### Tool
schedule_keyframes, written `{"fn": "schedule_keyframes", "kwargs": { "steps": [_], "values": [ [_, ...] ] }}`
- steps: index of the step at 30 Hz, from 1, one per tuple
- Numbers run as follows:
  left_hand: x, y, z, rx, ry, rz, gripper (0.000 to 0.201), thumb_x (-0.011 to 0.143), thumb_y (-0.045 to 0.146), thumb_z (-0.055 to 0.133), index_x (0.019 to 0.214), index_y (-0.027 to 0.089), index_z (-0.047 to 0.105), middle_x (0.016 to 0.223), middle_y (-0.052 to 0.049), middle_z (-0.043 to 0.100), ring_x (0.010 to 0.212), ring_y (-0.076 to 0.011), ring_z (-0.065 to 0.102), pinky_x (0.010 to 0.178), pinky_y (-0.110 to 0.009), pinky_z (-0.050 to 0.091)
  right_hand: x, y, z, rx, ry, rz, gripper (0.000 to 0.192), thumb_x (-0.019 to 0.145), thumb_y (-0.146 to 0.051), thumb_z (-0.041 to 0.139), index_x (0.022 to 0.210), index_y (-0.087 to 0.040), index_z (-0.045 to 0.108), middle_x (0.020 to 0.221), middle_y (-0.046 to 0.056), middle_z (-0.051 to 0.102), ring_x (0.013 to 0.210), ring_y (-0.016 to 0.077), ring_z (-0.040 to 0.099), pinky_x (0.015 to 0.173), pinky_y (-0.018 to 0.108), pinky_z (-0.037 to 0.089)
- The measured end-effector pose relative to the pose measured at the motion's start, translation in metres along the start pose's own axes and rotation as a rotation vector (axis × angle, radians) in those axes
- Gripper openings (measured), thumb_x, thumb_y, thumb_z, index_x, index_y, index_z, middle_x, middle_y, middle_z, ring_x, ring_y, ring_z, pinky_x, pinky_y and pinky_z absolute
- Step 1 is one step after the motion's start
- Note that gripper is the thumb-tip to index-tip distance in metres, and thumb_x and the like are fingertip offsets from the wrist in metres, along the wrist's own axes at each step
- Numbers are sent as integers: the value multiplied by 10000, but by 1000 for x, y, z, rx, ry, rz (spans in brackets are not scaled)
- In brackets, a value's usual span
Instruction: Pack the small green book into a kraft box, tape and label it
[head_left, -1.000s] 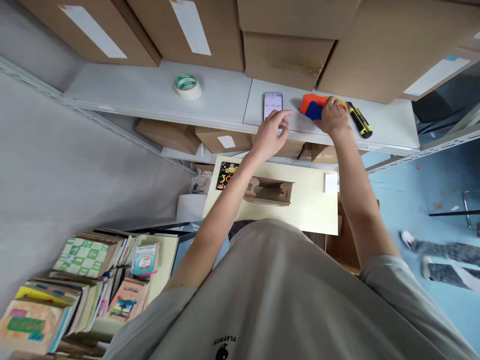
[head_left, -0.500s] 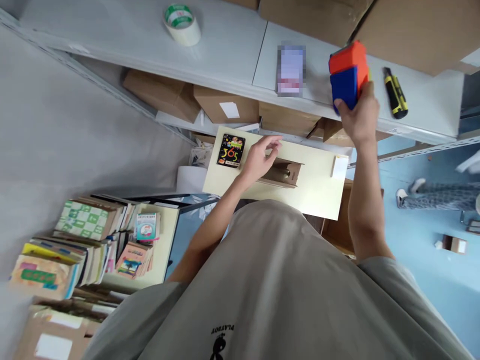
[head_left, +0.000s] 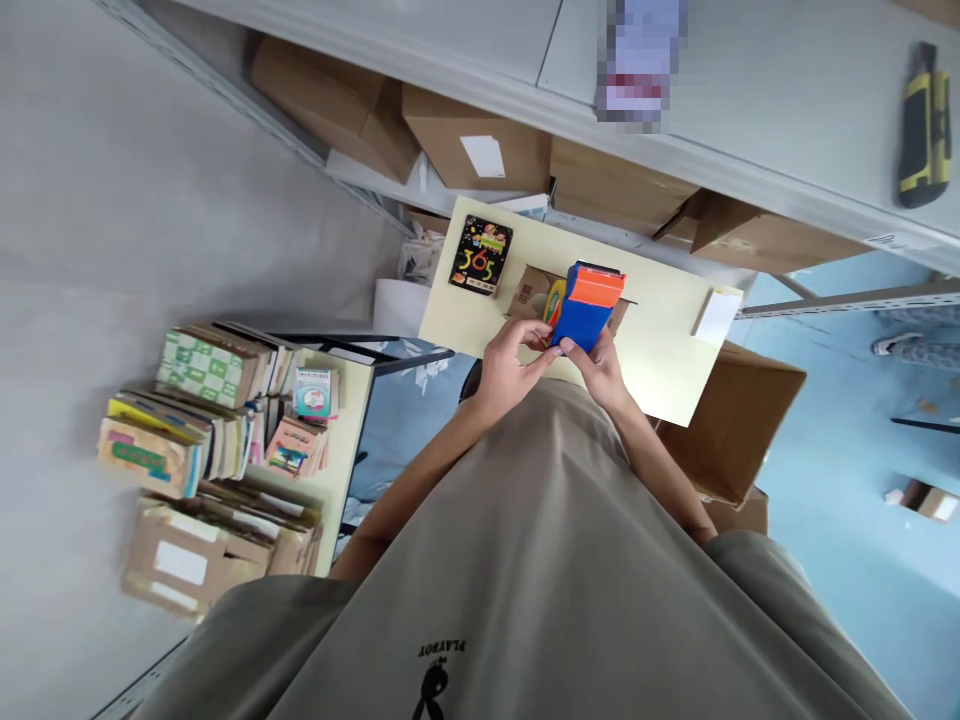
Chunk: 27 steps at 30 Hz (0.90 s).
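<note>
A blue and orange tape dispenser [head_left: 589, 310] with a dark toothed edge is held over the table in front of me. My right hand [head_left: 598, 372] is closed round its lower end. My left hand [head_left: 516, 368] is closed at its lower left side, its fingertips by the yellow and green roll [head_left: 555, 303]; the exact contact there is partly hidden. Beneath, an open cardboard box [head_left: 529, 290] lies on the pale yellow table [head_left: 667, 375], mostly covered by the dispenser and hands. A black book [head_left: 481, 255] marked 365 lies left of the box.
A grey shelf [head_left: 480, 50] runs across the front, holding a blurred-out rectangular item [head_left: 643, 60] and a yellow-black utility knife [head_left: 924, 130]. Cartons [head_left: 476, 140] fill the level below. Stacked books [head_left: 206, 365] stand at left. A large open carton [head_left: 739, 420] sits right of the table.
My right hand has brought the tape dispenser from the shelf down over the table. My left hand, earlier loosely curled above the box, has met it there. The view has shifted downward.
</note>
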<state>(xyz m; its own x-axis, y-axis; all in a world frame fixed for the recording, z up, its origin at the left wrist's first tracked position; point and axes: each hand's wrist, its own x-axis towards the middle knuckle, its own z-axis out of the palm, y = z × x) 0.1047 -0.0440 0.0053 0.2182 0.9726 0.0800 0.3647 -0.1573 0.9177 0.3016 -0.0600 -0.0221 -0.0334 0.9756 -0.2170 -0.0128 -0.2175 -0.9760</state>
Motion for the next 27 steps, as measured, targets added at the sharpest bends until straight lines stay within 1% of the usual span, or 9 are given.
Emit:
{"fn": "schedule_keyframes", "kwargs": {
  "steps": [3, 7, 10, 13, 15, 17, 20, 24, 27],
  "values": [
    [-3, 6, -4, 9, -14, -9, 231, 1156, 547, 772, 1217, 324, 769, 1168, -50, 840, 1022, -235, 808, 984, -418, 701, -4, 4, 2, -23, -33, -21, 806, 967, -1028, 683, 1433, -372, 620, 1254, 84, 780, 1167, 350, 772, 1122, 644, 715],
    [-8, 10, -13, 41, -22, -10, 204, 1168, 528, 751, 1196, 329, 784, 1163, -54, 847, 1064, -253, 797, 961, -415, 690, -2, 0, 6, -108, -47, -41, 745, 1058, -992, 568, 1485, -383, 611, 1340, 93, 745, 1255, 348, 739, 1157, 602, 688],
    [-6, 6, -25, 47, -6, -49, 251, 1138, 554, 781, 1233, 322, 793, 1214, -67, 848, 1153, -277, 794, 975, -423, 691, 6, -7, 6, -136, -104, -42, 755, 1025, -1011, 613, 1416, -366, 643, 1277, 94, 743, 1188, 353, 745, 1106, 592, 692],
    [7, -6, -44, -50, -21, -186, 397, 1158, 633, 721, 1404, 328, 783, 1345, -79, 841, 1244, -295, 812, 1006, -427, 704, 12, -17, 2, -173, -195, -14, 742, 983, -1011, 693, 1349, -368, 652, 1183, 78, 728, 1102, 344, 737, 1027, 571, 703],
    [20, -16, -57, -129, -50, -259, 484, 1180, 700, 663, 1448, 318, 790, 1377, -82, 843, 1273, -306, 829, 1005, -422, 709, 13, -24, -2, -223, -249, -5, 711, 974, -978, 749, 1300, -356, 640, 1137, 65, 720, 1031, 326, 717, 978, 550, 699],
    [34, -24, -69, -187, -84, -291, 538, 1173, 756, 656, 1411, 303, 822, 1334, -78, 852, 1282, -311, 841, 1010, -420, 710, 12, -31, -5, -286, -296, 0, 674, 977, -930, 794, 1244, -335, 625, 1090, 54, 717, 947, 304, 691, 921, 532, 688],
    [51, -31, -81, -259, -120, -295, 546, 1113, 786, 759, 1280, 276, 860, 1193, -60, 855, 1214, -296, 856, 1017, -427, 711, 13, -42, -7, -379, -353, 25, 638, 970, -882, 827, 1212, -326, 628, 1013, 42, 709, 839, 289, 657, 824, 514, 663],
    [65, -33, -89, -400, -145, -309, 593, 963, 801, 927, 1056, 218, 860, 1042, -58, 847, 1058, -263, 844, 951, -402, 705, 20, -61, -5, -529, -407, 37, 644, 993, -847, 797, 1347, -325, 669, 934, 31, 707, 778, 296, 665, 781, 490, 634],
    [69, -37, -93, -509, -123, -363, 620, 847, 788, 1014, 920, 201, 827, 938, -52, 831, 946, -229, 813, 873, -347, 674, 28, -79, 0, -699, -453, 28, 719, 1056, -840, 701, 1463, -248, 658, 917, 49, 736, 763, 297, 695, 766, 462, 610]
  ]
}}
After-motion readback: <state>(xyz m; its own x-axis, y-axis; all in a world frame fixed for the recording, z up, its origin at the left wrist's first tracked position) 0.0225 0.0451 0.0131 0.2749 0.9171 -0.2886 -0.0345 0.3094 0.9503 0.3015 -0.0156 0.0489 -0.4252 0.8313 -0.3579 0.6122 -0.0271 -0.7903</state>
